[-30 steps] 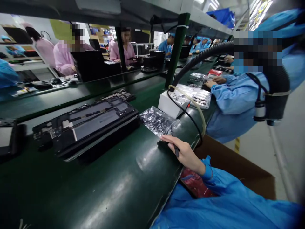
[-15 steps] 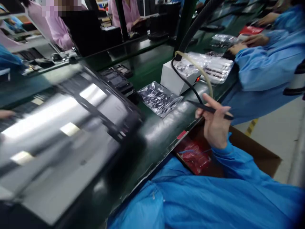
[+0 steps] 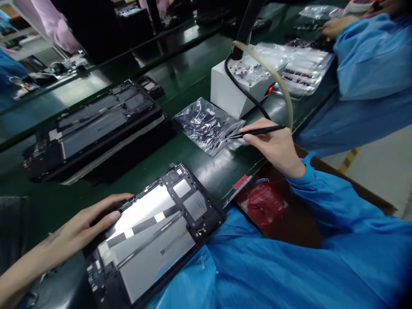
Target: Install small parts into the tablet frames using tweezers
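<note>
An opened tablet [image 3: 157,231] with silver battery panels lies at the near edge of the green belt [image 3: 193,81]. My left hand [image 3: 86,223] rests on its upper left corner, fingers stretched along the frame. My right hand [image 3: 273,146] pinches thin black tweezers [image 3: 257,131], whose tips touch the edge of a clear plastic bag of small dark parts [image 3: 206,124].
A second opened tablet [image 3: 93,124] lies further back on the belt. A white box [image 3: 231,90] with a red light, a black cable and a pale hose stands behind the bag. A co-worker in blue [image 3: 370,64] works at the right. A cardboard box [image 3: 280,210] with a red bag sits below.
The opened tablet has come to rest at the belt's near edge under my left hand. My right hand has moved left, bringing the tweezers to the bag.
</note>
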Demonstrator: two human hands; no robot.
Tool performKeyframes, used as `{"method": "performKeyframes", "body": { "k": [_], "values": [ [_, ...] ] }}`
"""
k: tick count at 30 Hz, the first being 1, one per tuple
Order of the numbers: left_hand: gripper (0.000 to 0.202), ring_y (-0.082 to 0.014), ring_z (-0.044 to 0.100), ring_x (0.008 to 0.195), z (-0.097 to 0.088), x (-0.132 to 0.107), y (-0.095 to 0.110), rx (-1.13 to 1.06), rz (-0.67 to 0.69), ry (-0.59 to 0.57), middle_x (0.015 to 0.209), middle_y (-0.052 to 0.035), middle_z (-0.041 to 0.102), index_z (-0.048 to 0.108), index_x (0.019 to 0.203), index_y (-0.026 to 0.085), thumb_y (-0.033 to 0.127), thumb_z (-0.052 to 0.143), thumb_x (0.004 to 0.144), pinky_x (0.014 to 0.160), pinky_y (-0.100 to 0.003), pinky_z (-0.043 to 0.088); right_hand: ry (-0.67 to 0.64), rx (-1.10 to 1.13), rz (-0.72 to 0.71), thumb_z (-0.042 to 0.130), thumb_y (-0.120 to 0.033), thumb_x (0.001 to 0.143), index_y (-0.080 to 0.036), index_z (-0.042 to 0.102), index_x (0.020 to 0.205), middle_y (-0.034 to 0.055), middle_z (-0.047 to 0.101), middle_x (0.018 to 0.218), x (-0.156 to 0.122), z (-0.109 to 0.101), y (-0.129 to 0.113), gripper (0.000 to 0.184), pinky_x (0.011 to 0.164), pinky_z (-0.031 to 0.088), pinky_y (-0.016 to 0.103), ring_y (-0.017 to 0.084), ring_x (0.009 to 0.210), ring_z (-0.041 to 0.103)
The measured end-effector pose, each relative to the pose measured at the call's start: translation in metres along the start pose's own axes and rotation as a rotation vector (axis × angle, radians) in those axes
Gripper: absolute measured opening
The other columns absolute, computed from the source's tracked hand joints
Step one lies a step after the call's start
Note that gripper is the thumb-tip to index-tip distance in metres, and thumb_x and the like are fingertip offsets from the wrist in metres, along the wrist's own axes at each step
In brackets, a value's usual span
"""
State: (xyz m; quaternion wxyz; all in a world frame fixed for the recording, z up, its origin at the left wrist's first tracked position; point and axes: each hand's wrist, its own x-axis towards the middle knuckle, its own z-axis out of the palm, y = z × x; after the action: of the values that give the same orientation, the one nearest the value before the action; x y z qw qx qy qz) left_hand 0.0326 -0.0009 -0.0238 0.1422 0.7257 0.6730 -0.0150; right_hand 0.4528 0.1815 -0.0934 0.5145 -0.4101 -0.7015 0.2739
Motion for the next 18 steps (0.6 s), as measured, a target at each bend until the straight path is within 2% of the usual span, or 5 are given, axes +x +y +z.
{"method": "performKeyframes", "body": {
  "k": [4,8,13,15,18],
  "values": [
    [0.039,-0.0176,0.059,0.13,0.002,0.002,-0.012,-0.134,0.029,-0.054,0.14,0.0002,0.062,0.061,0.134,0.032,0.039,0.034,0.107,0.112,-0.03,0.047,-0.083,-0.026,-0.015,0.07,-0.034,0.093,-0.022,0.076,0.102,0.002,0.073,0.092,0.014,0.009,0.01,0.015,0.071,0.063,0.029,0.017,0.079,0.071],
    [0.039,-0.0206,0.056,0.133,0.005,0.002,-0.026,-0.109,0.036,-0.097,0.145,0.0003,0.056,0.058,0.139,0.033,0.039,0.04,0.105,0.114,-0.032,0.046,-0.123,0.048,0.025,0.067,-0.037,0.095,-0.021,0.073,0.102,0.002,0.068,0.093,0.016,0.012,0.012,0.018,0.069,0.065,0.026,0.015,0.078,0.07],
    [0.041,-0.0261,0.057,0.129,0.007,0.003,-0.027,-0.236,0.036,-0.088,0.137,0.019,0.059,0.053,0.134,0.063,0.037,0.044,0.103,0.113,-0.043,0.047,-0.152,0.069,0.002,0.068,-0.037,0.095,-0.021,0.072,0.103,0.0024,0.068,0.098,0.015,0.015,0.013,0.019,0.069,0.065,0.026,0.015,0.085,0.069],
    [0.04,-0.0263,0.057,0.129,0.007,0.002,-0.023,-0.281,0.015,-0.056,0.134,0.0193,0.059,0.053,0.128,0.068,0.038,0.043,0.103,0.114,-0.048,0.046,-0.179,0.047,-0.012,0.068,-0.039,0.095,-0.021,0.073,0.104,0.0026,0.07,0.1,0.016,0.016,0.013,0.021,0.068,0.064,0.026,0.015,0.082,0.07],
    [0.038,-0.0249,0.059,0.128,0.002,0.0,-0.015,-0.238,0.017,-0.047,0.135,0.0169,0.059,0.054,0.128,0.066,0.038,0.043,0.104,0.114,-0.047,0.047,-0.215,0.003,-0.042,0.068,-0.041,0.095,-0.021,0.074,0.104,0.0031,0.073,0.1,0.018,0.018,0.013,0.023,0.067,0.06,0.027,0.016,0.081,0.07]
  ]
}}
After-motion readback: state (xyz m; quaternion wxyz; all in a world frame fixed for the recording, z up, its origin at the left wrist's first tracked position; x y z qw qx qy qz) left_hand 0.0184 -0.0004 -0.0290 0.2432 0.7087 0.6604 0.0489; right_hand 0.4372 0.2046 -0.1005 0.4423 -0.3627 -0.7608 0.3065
